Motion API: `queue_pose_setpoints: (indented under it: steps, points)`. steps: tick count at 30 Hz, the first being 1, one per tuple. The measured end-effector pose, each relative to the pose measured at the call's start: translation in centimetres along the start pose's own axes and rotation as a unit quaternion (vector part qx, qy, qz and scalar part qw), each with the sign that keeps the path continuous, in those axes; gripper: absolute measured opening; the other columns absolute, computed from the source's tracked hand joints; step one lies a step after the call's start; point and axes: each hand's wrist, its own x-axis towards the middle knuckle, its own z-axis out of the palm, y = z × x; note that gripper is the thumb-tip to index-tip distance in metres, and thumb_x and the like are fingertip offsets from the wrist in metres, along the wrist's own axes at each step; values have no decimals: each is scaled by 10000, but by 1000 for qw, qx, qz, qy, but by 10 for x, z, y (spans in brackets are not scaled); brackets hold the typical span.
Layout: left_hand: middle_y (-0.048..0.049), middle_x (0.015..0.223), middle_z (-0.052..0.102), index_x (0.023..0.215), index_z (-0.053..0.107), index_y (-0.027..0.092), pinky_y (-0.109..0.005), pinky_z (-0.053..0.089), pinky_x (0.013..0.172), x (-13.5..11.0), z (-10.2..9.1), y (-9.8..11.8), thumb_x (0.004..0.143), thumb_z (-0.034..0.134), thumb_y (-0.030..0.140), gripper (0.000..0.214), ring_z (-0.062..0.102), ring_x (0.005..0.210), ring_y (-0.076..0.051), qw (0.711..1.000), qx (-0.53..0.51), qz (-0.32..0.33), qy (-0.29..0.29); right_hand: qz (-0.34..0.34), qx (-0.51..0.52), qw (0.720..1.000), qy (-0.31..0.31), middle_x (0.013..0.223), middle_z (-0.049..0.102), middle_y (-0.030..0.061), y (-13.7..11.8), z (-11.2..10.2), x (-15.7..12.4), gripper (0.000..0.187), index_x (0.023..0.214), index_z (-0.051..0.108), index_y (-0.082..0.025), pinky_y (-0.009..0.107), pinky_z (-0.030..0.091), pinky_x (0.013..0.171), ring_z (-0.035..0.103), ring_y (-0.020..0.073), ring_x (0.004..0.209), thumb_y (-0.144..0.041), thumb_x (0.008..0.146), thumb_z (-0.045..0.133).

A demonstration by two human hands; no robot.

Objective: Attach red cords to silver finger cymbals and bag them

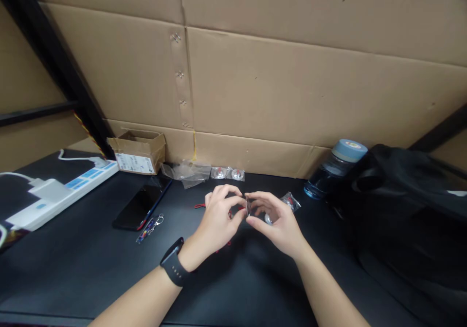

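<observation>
My left hand (222, 217), with a black watch on its wrist, and my right hand (276, 220) meet above the dark table. Between their fingertips is a small, thin, round metal disc (248, 205), turned nearly edge-on to me. Both hands pinch its rim, the left thumb and fingers on one side, the right ones on the other. Red cord (199, 206) shows beside and below my left hand; the rest of it is hidden. Just behind the right fingers lies a silvery round piece in clear wrap (291, 201), partly covered.
Two wrapped silver discs (228, 173) and crumpled plastic bags (187, 171) lie by the cardboard wall. On the left are a phone (143, 203), a keychain (150, 228), a power strip (65, 193) and a small carton (138, 153). A bottle (334, 169) and black bag (412, 220) stand right.
</observation>
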Motion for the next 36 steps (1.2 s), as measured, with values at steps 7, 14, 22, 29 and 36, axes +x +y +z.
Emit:
queue_pose_setpoints:
  steps: [7,14,22,29,36]
  points:
    - [-37,1172,624,911,749,265,-438,387,1013,-1,1,-1,879,676,186,112,531,1171,-260,997,-56,-1,46,-1,56,998,11,1341,675,87,1,6,-1,464,1289,634,-278,406,563,953,678,245,1145,-290,857,801]
    - [-34,1087,633,870,733,256,-443,385,984,-2,0,2,865,675,150,121,552,1112,-248,996,-39,10,82,7,63,998,29,1339,689,88,-1,11,-1,477,1256,631,-291,416,541,952,671,271,1181,-294,824,833]
    - [-21,1036,654,875,736,267,-441,342,951,0,-4,-3,842,691,112,165,535,1122,-247,993,38,58,93,56,120,990,53,1254,734,84,10,24,0,351,1094,652,-254,389,556,899,712,243,1043,-335,809,840]
    - [-17,1076,658,847,775,306,-449,321,982,2,-3,-3,871,744,210,103,542,1137,-248,994,28,28,98,53,52,996,40,983,769,66,10,19,0,308,814,751,-199,353,521,898,701,225,948,-417,988,620]
    - [5,1054,681,845,767,308,-435,301,945,4,-8,-5,880,740,233,87,555,1139,-238,998,26,34,48,63,69,995,30,887,720,33,9,23,-2,211,923,722,-198,294,516,787,651,176,834,-396,966,664]
